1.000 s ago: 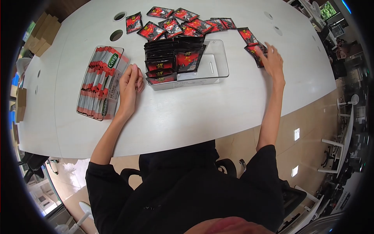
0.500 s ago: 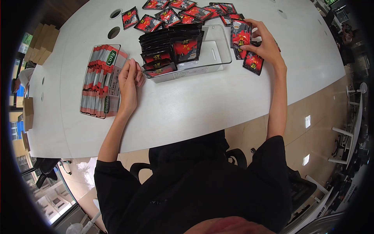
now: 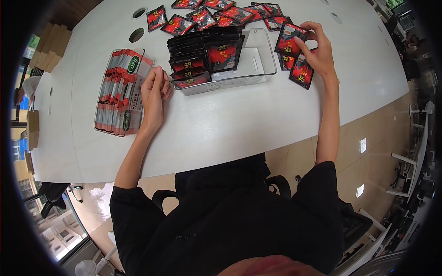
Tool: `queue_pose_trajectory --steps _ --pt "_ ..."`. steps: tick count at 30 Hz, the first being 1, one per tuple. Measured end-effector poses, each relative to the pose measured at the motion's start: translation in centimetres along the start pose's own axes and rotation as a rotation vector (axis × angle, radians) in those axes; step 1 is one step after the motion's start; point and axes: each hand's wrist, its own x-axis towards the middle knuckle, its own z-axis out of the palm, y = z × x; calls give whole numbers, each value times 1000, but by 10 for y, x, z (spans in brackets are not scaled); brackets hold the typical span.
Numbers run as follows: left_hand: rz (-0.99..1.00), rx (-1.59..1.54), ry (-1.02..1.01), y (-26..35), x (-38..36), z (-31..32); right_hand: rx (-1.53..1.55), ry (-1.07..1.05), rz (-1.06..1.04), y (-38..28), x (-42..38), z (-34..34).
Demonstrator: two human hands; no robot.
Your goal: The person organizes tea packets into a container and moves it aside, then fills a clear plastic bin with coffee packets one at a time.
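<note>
My right hand (image 3: 318,53) grips a red and black coffee sachet (image 3: 289,40), thumb on its face and fingers behind its right edge. Below that sachet lie others, including a coffee sachet (image 3: 301,72) on the table under my palm. My left hand (image 3: 154,94) rests on the table with its fingers loosely curled and nothing visible in them, close to the left corner of a clear plastic bin (image 3: 264,69). Upright rows of black and red sachets (image 3: 223,56) fill the left part of that bin; its right part shows bare bottom.
Left of my left hand stands a second clear bin packed with red and white stick packs (image 3: 117,92) labelled Cozy. Several loose sachets (image 3: 201,18) are spread behind the middle bin. Two round cable holes (image 3: 136,35) sit in the white table (image 3: 230,124). Cardboard boxes (image 3: 54,48) stand far left.
The sachet in my right hand has tilted, its top swinging to the right, and my thumb has moved up its face. My left hand stays in nearly the same place.
</note>
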Motion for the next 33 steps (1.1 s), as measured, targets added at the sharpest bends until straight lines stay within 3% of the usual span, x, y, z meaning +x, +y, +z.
queue_pose_trajectory --steps 10,13,18,22,24,28,30,33 --pt "-3 10 3 0 0 0 -124 -168 -113 -20 2 -7" --pt "0 18 0 -1 0 -1 -87 -112 -146 -21 2 -3" --pt "2 4 -13 -1 0 -2 -94 183 -139 -20 4 1" --pt "6 6 -26 0 -1 -1 -166 88 -172 -13 4 -3" --pt "2 11 -19 0 -1 -2 -150 -42 -88 -10 2 -2" --pt "9 9 -19 1 -1 0 -161 -4 -83 -8 0 0" --pt "12 12 -18 1 -1 0 -78 105 33 -10 -1 2" --pt "13 -3 -34 -1 -1 -3 -55 84 112 -15 1 2"
